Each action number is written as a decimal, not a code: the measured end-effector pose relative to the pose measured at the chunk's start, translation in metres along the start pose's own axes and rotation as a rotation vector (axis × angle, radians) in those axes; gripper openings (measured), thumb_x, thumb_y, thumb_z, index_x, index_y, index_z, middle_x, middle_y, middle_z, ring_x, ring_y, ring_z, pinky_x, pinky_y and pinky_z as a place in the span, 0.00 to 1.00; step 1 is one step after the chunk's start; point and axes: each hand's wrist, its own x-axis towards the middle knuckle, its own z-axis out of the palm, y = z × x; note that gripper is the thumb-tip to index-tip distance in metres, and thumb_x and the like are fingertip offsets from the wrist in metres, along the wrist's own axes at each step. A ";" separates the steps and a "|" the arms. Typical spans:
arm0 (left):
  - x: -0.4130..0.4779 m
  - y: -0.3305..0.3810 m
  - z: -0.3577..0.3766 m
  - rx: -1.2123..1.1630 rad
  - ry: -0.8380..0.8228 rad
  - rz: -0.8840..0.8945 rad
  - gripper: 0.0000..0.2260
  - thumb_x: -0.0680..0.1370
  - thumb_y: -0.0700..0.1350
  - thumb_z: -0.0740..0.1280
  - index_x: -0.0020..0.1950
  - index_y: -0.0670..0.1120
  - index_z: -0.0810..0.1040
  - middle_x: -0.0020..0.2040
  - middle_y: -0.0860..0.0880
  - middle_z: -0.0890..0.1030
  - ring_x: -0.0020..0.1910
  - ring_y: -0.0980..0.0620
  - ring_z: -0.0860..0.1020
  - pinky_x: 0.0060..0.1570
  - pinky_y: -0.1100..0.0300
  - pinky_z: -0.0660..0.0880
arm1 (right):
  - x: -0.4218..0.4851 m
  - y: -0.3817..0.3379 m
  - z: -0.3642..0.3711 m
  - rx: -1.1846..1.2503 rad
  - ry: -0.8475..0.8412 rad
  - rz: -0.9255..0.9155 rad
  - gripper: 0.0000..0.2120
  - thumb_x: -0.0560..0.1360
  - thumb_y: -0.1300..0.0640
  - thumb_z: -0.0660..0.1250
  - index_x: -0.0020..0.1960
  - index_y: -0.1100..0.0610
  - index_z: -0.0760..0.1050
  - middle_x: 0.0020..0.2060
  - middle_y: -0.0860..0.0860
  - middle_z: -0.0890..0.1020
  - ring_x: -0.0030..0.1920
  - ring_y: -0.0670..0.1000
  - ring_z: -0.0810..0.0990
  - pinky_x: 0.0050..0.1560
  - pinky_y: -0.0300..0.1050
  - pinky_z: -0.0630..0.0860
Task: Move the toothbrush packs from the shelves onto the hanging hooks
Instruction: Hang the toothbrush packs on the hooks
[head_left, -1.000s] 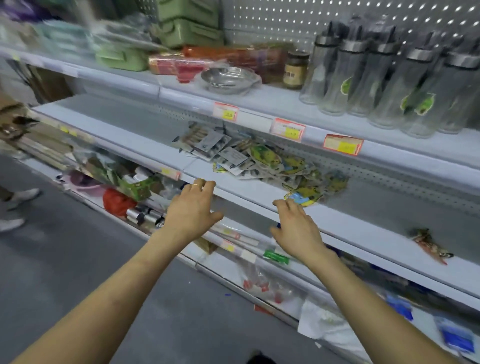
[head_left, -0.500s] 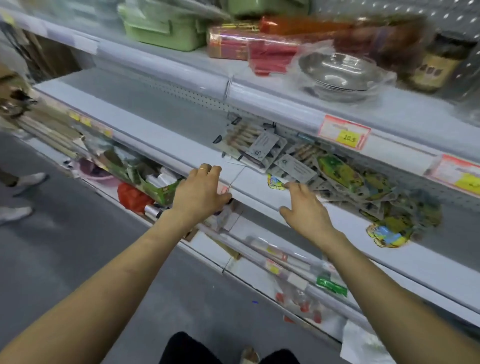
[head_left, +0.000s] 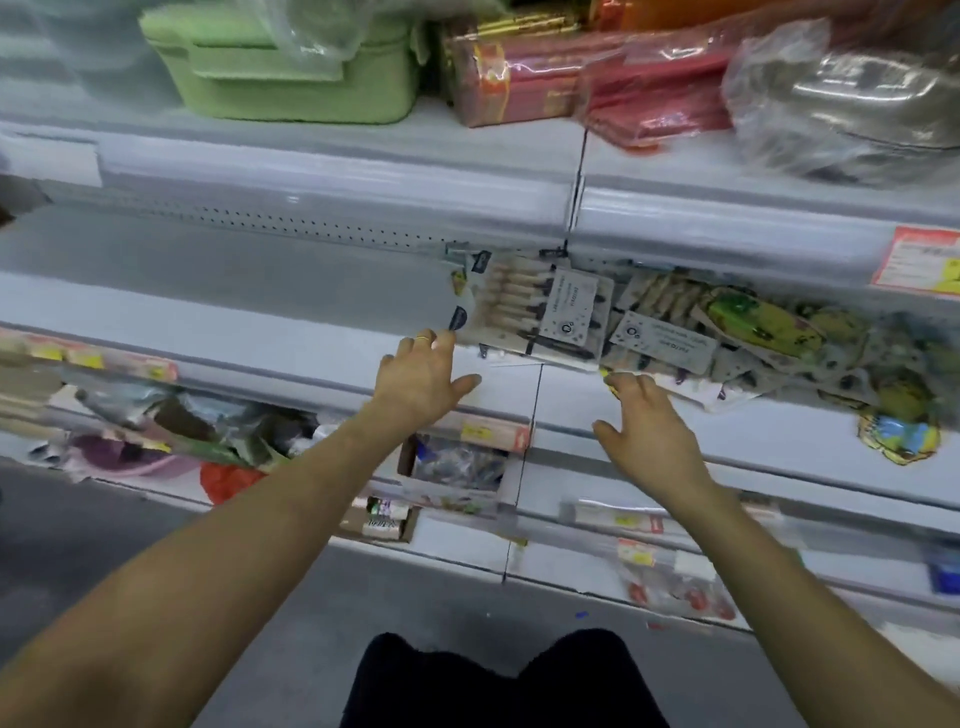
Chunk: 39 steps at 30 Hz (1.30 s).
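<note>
Toothbrush packs (head_left: 540, 317) lie heaped on the middle shelf (head_left: 260, 291); both grips, left hand (head_left: 423, 376) and right hand (head_left: 644, 431), are spread empty beside them; a pack must be grasped next

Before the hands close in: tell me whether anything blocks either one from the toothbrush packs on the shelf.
Nothing visible does. The left hand is open at the near left corner of the wooden toothbrush pack; the right hand is open at the pile's near edge. Only bare shelf lies between. No hanging hooks are in view.
</note>
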 end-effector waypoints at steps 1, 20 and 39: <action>0.011 -0.004 0.003 0.017 -0.007 0.013 0.34 0.82 0.68 0.60 0.80 0.48 0.61 0.77 0.41 0.68 0.73 0.38 0.69 0.65 0.40 0.72 | -0.003 0.002 0.004 -0.001 0.003 0.015 0.27 0.81 0.54 0.69 0.77 0.55 0.66 0.71 0.55 0.71 0.71 0.60 0.71 0.61 0.56 0.75; 0.101 0.001 0.052 -0.649 0.175 -0.040 0.33 0.71 0.68 0.72 0.63 0.45 0.73 0.56 0.45 0.81 0.56 0.42 0.80 0.54 0.43 0.80 | -0.028 0.036 0.016 -0.021 0.103 0.156 0.27 0.79 0.56 0.71 0.76 0.57 0.69 0.70 0.55 0.74 0.67 0.61 0.75 0.59 0.57 0.77; 0.031 -0.051 0.021 -1.102 0.281 -0.256 0.34 0.74 0.42 0.75 0.78 0.52 0.69 0.69 0.52 0.76 0.68 0.52 0.75 0.69 0.52 0.75 | 0.051 -0.027 -0.001 0.050 0.013 -0.013 0.26 0.82 0.52 0.68 0.77 0.57 0.66 0.69 0.60 0.73 0.68 0.62 0.73 0.63 0.58 0.76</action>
